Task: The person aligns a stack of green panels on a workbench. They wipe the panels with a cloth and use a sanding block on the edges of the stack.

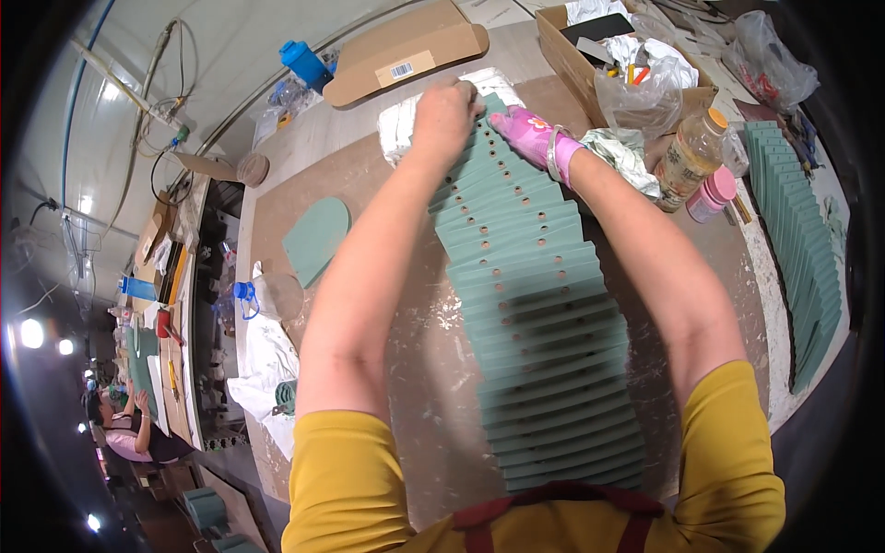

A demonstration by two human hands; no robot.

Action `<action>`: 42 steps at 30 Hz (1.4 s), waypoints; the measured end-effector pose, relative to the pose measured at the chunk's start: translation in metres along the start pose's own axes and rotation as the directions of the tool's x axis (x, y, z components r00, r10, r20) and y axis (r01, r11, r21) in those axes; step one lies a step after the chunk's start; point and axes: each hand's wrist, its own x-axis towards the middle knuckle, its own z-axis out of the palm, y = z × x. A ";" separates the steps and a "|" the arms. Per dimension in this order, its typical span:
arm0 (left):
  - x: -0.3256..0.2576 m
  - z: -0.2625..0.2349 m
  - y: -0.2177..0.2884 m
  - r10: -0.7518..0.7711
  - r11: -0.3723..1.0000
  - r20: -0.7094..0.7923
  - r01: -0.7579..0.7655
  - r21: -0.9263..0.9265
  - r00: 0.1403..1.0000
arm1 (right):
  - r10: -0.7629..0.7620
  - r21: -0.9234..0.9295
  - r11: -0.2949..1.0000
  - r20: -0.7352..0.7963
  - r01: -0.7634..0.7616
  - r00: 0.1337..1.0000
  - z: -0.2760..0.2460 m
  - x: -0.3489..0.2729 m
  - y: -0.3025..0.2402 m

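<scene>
A long row of overlapping green sheets [544, 323] with punched holes fans from my body to the far side of the table. At its far end my left hand [446, 120], bare, curls its fingers closed at the left edge of the last green sheet [499, 103]. Opposite it my right hand [533, 138], in a pink flowered glove with a band at the wrist, closes on the right edge of the same end. The fingertips under the sheets are hidden. Just beyond and beneath my left hand lies a white wrapped bundle [396, 131].
A single green piece [318, 238] lies left of my left arm, near a clear bottle [277, 297]. At right stand an open carton [599, 101], a yellow-capped jar [688, 161], a pink-lidded jar [712, 195] and another green stack [797, 249]. A person [134, 433] works far left.
</scene>
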 end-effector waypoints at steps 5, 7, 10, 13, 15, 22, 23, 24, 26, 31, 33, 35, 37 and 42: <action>0.008 0.003 0.011 0.081 0.996 -0.041 -0.083 -0.043 0.996 | -0.082 -0.006 0.997 -0.018 0.082 0.996 -0.006 -0.010 -0.005; 0.003 -0.005 0.003 0.097 0.995 0.048 -0.097 0.001 0.994 | -0.046 -0.020 0.999 -0.004 0.046 0.999 -0.012 -0.013 -0.007; -0.009 -0.003 -0.008 0.101 0.990 -0.015 -0.102 -0.093 0.995 | -0.068 -0.007 0.998 -0.023 0.067 0.997 -0.005 -0.007 -0.008; 0.002 0.008 0.004 0.084 0.989 -0.080 -0.093 -0.114 0.993 | -0.139 -0.002 0.990 -0.079 0.139 0.987 0.001 -0.008 -0.008; 0.015 0.018 0.016 0.115 0.989 -0.105 -0.123 -0.077 0.988 | -0.220 0.039 0.974 -0.089 0.224 0.971 0.004 0.004 0.000; 0.009 -0.024 -0.035 -0.266 0.938 -0.145 0.222 -0.266 0.953 | -0.092 -0.042 0.995 -0.001 0.092 0.996 0.002 -0.008 -0.020; 0.000 -0.026 -0.030 -0.260 0.939 -0.140 0.217 -0.267 0.955 | -0.091 -0.022 0.996 0.023 0.091 0.996 -0.002 -0.005 -0.014; -0.010 -0.033 -0.020 -0.274 0.938 -0.074 0.249 -0.243 0.959 | -0.092 -0.004 0.996 0.048 0.092 0.995 -0.004 -0.004 -0.011; -0.020 -0.036 -0.014 -0.293 0.935 -0.014 0.284 -0.211 0.956 | -0.073 -0.007 0.997 0.046 0.073 0.996 -0.004 -0.005 -0.012; -0.022 -0.010 -0.008 -0.137 0.986 -0.050 0.131 -0.102 0.989 | -0.073 -0.043 0.996 -0.006 0.072 0.997 0.003 -0.003 -0.015; -0.010 0.005 -0.003 -0.108 0.987 -0.083 0.097 -0.127 0.991 | -0.089 -0.051 0.995 0.007 0.090 0.996 0.000 -0.010 -0.019; 0.008 0.011 0.011 -0.061 0.983 -0.076 0.047 -0.176 0.995 | -0.284 -0.205 0.931 0.106 0.301 0.953 -0.002 -0.002 -0.012; 0.023 0.020 0.017 0.007 0.988 -0.114 -0.025 -0.154 0.993 | -0.340 -0.219 0.910 0.093 0.353 0.936 0.007 0.030 0.015; 0.009 -0.026 -0.006 -0.240 0.941 -0.139 0.195 -0.275 0.961 | -0.101 0.106 0.989 -0.044 0.105 0.994 0.003 -0.003 -0.002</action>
